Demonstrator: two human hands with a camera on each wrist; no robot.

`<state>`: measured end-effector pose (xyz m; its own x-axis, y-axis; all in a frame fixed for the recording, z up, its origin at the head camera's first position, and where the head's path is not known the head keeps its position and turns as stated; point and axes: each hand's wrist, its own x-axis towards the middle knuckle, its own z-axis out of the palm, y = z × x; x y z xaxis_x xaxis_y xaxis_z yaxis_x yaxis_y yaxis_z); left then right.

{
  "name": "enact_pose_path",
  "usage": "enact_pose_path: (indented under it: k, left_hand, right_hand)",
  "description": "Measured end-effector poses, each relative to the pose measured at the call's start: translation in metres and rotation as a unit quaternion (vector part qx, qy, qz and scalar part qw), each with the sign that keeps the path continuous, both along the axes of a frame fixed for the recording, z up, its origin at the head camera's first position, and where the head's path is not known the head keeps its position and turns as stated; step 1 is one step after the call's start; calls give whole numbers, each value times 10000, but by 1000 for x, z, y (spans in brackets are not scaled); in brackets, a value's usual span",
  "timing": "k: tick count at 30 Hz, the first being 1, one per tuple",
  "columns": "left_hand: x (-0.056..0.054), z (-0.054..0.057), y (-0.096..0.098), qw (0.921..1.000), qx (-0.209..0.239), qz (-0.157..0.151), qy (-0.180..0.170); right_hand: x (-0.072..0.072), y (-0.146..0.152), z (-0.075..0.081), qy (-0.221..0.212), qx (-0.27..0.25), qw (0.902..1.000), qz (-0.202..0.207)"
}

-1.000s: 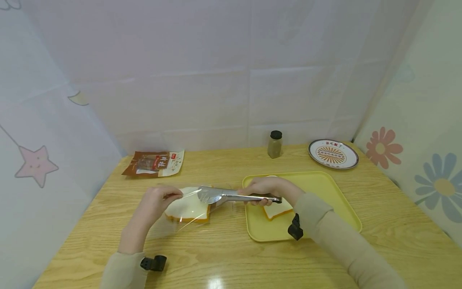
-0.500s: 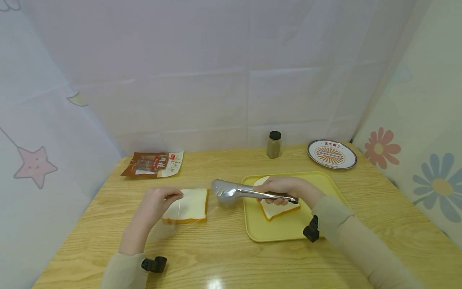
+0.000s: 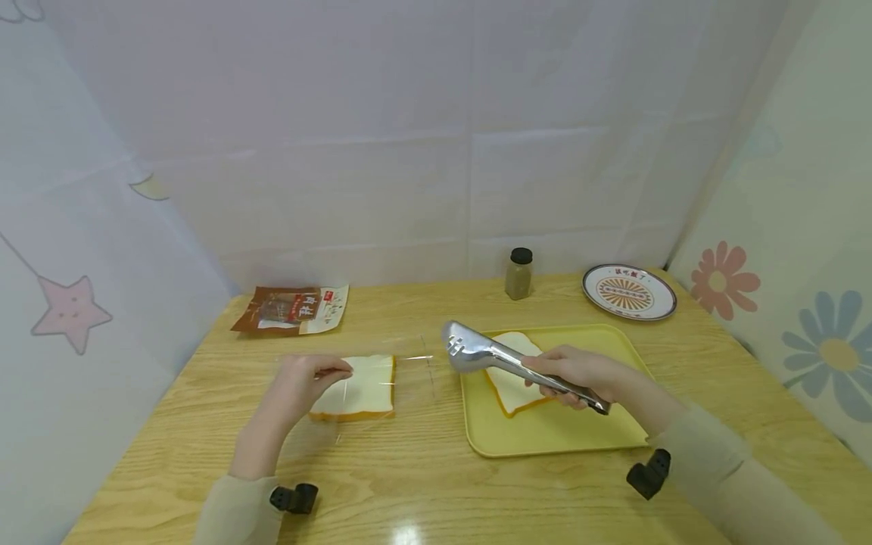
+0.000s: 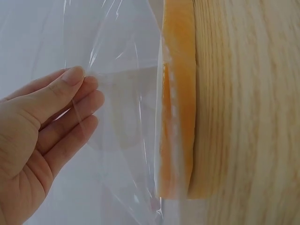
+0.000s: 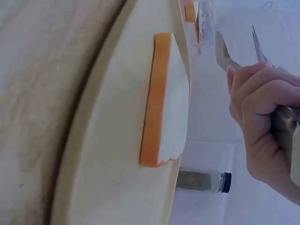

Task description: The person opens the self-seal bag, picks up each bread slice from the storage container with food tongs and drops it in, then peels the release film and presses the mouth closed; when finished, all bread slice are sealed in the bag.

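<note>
Above the tray (image 3: pixel 559 435) holding bread (image 3: pixel 509 388), the right hand (image 3: pixel 571 375) grips tongs (image 3: pixel 502 358); left hand (image 3: pixel 306 380) pinches film (image 4: pixel 123 89).

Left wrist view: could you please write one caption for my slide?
Left hand pinching clear plastic film that partly overlaps the orange crust of a bread slice, wood-grain tabletop alongside.
</note>
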<state>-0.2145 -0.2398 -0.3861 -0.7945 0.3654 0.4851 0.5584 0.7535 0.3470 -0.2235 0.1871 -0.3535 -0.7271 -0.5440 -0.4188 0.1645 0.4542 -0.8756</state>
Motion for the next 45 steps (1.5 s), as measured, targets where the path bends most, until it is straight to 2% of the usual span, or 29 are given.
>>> enact_pose_path:
  k: [9, 18, 20, 29, 39, 45]
  left_hand:
    - [1, 1, -3, 9998, 106, -151, 94]
    - [2, 6, -6, 9992, 308, -178, -181]
    - [2, 6, -7, 9991, 330, -170, -210]
    - [2, 5, -10, 9985, 433, -305, 135]
    - [2, 7, -13, 9985, 456, -285, 54]
    - [-1, 4, -8, 9994, 196, -299, -34]
  right_hand:
    - [39, 35, -2, 145, -188, 9983, -530]
    - [66, 62, -2, -54, -49, 9943, -1060]
    - [71, 66, -4, -94, -63, 9937, -1118]
    - [90, 79, -8, -339, -171, 9923, -1175]
    - [106, 93, -16, -671, -222, 9889, -1305]
    - [113, 96, -22, -729, -169, 9881, -1344]
